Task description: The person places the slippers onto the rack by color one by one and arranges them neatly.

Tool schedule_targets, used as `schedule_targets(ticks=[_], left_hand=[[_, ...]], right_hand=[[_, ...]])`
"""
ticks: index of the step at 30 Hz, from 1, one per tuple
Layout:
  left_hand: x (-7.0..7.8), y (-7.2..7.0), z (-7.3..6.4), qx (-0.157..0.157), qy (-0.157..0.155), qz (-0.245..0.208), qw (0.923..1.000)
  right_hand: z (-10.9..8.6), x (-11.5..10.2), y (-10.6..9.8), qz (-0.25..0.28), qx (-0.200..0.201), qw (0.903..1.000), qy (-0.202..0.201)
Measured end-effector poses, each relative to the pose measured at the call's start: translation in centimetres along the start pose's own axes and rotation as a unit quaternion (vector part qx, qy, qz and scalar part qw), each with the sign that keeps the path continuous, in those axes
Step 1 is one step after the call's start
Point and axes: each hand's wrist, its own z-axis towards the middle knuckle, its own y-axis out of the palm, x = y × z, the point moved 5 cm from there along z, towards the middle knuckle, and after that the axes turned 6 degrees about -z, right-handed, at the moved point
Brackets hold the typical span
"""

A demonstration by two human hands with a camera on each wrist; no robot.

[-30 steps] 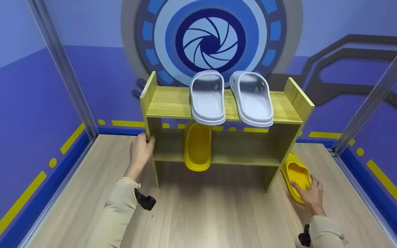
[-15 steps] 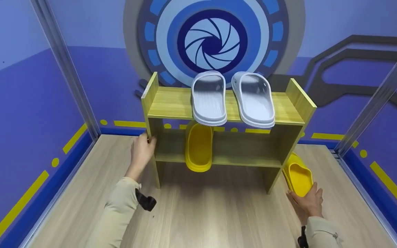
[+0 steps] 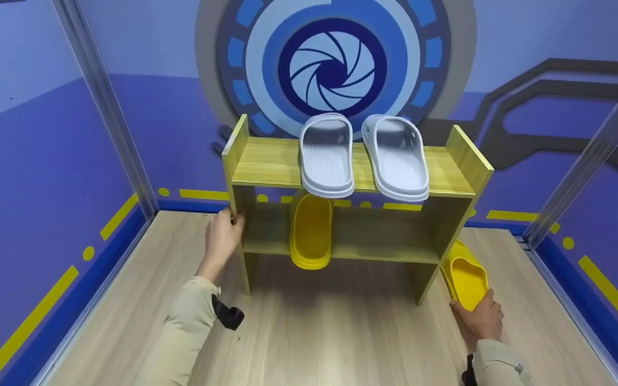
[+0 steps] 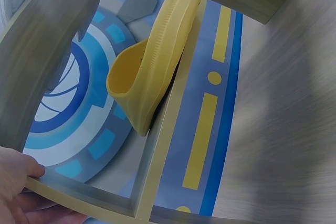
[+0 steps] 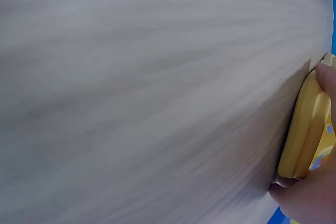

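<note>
With my left hand (image 3: 222,238) I grip the left side panel of a small wooden shoe rack (image 3: 269,163); the left wrist view shows the thumb (image 4: 35,168) inside the panel and fingers outside it. My right hand (image 3: 485,319) holds a yellow clog slipper (image 3: 469,281) by its heel end, on the table right of the rack. In the right wrist view, thumb and fingers lie on either side of that heel. Another yellow slipper (image 3: 311,230) rests on the middle shelf, its heel overhanging the front. Two pale grey slippers (image 3: 326,158) sit side by side on the top shelf.
The rack stands on a wood-grain table (image 3: 309,343), near a blue and purple printed back wall (image 3: 169,123). Metal posts (image 3: 108,107) rise at both back corners. Below the middle shelf is an open space between the side panels.
My right hand has shifted back toward the yellow slipper's heel and now holds that end. My left hand stays on the rack panel. The head view has drifted slightly.
</note>
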Motion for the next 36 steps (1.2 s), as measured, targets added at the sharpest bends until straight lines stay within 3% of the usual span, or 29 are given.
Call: schedule_targets(ticks=[4,9,16,25,36], left_hand=[[0.0,0.0,0.0,0.001,0.003,-0.003,1.0],[-0.1,0.1,0.1,0.008,0.006,-0.003,0.9999],[-0.1,0.1,0.1,0.01,0.002,0.003,0.9999],[0.0,0.0,0.1,0.006,-0.002,0.006,1.0],[-0.2,0.1,0.2,-0.009,-0.025,0.009,0.9996]], right_hand=[[0.2,-0.2,-0.1,0.023,-0.002,0.9996,0.015],[0.4,-0.5,-1.0,0.045,-0.015,0.9989,0.003],[0.6,-1.2,-2.5,0.039,0.009,0.9979,-0.051],[1.1,-1.5,-3.7,0.027,0.035,0.9952,-0.088],[1.0,-1.1,-5.9,0.001,0.005,0.9947,-0.103]])
